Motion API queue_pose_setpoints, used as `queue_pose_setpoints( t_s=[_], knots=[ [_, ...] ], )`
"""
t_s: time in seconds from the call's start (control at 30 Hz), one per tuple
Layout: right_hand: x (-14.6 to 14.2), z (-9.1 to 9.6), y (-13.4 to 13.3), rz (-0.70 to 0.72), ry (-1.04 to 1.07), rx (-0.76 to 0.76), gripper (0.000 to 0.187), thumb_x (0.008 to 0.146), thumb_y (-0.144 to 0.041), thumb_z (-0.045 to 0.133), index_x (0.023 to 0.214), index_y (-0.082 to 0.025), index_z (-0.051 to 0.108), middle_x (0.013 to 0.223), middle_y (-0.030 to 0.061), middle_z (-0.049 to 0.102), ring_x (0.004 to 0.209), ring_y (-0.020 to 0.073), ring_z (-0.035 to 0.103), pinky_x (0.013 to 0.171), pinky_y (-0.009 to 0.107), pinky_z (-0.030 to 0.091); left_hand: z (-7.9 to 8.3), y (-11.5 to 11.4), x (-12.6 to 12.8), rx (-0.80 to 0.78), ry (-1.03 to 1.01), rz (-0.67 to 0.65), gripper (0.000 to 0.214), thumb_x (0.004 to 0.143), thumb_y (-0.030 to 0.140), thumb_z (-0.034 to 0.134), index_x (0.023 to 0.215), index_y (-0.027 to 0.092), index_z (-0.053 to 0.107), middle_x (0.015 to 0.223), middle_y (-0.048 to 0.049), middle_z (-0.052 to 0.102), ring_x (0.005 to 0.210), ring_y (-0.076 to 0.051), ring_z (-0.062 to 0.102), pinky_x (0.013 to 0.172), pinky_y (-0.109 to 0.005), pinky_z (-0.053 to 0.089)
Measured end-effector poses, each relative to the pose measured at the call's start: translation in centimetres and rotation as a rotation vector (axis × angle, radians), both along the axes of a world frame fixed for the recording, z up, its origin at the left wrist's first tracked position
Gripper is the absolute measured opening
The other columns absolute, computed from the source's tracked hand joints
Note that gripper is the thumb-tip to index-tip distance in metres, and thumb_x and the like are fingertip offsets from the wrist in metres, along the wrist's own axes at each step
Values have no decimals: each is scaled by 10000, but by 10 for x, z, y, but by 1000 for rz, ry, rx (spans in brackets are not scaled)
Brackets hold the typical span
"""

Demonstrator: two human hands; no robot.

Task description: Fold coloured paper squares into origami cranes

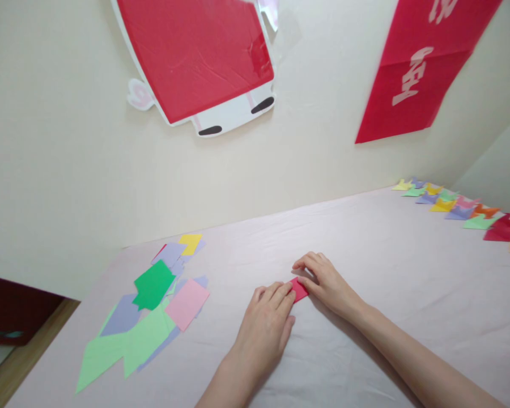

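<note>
A small red folded paper [300,289] lies on the pale pink tablecloth [399,266] in front of me. My left hand [266,328] lies flat with its fingertips pressing on the paper's left part. My right hand [325,280] rests on the paper's right end, fingers curved down onto it. Most of the paper is hidden beneath the two hands.
Loose coloured paper sheets [151,317], green, lilac, pink and yellow, are scattered at the left. A row of folded paper shapes [459,207] runs along the far right edge. Red posters [195,56] hang on the wall behind.
</note>
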State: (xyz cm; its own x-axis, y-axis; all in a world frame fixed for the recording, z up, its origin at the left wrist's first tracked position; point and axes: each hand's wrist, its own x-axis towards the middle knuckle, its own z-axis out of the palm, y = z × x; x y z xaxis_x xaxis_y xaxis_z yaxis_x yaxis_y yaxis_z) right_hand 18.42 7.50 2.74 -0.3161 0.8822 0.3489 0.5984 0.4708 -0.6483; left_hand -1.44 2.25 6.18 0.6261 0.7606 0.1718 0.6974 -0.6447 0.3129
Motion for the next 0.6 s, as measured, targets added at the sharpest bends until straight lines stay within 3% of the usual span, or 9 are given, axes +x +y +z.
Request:
queue_pose_setpoints(
  t_s=[0.1, 0.2, 0.4, 0.6],
  knots=[
    [15, 9, 1, 217, 60, -97, 200, 891, -89, 495, 896, -226, 641, 935, 48, 632, 940, 202, 568, 851, 365, 477, -5, 3, -2, -18, -3, -4, 387, 888, 146, 525, 1268, 216, 542, 1332, -75, 597, 1203, -253, 528, 984, -428, 424],
    [26, 15, 1, 317, 14, -128, 193, 935, -154, 504, 918, -247, 672, 1004, 55, 619, 988, 204, 552, 887, 376, 469, -9, 3, -6, -31, -34, -18, 414, 890, 151, 538, 1299, 211, 519, 1382, -66, 561, 1245, -249, 494, 1018, -421, 410],
    [25, 9, 5, 364, -67, -91, 142, 939, -262, 577, 917, -259, 717, 1025, 51, 615, 976, 202, 528, 875, 372, 454, -12, 4, -11, -85, -72, -32, 400, 907, 155, 530, 1300, 231, 509, 1409, -53, 535, 1274, -237, 464, 1039, -420, 403],
    [23, 10, 8, 361, -57, -145, 161, 936, -290, 586, 864, -249, 723, 1012, 51, 609, 968, 205, 521, 866, 369, 446, -13, 1, -13, -65, -75, -55, 290, 924, 149, 500, 1196, 225, 567, 1400, -60, 538, 1254, -237, 471, 1019, -412, 424]
  ],
)
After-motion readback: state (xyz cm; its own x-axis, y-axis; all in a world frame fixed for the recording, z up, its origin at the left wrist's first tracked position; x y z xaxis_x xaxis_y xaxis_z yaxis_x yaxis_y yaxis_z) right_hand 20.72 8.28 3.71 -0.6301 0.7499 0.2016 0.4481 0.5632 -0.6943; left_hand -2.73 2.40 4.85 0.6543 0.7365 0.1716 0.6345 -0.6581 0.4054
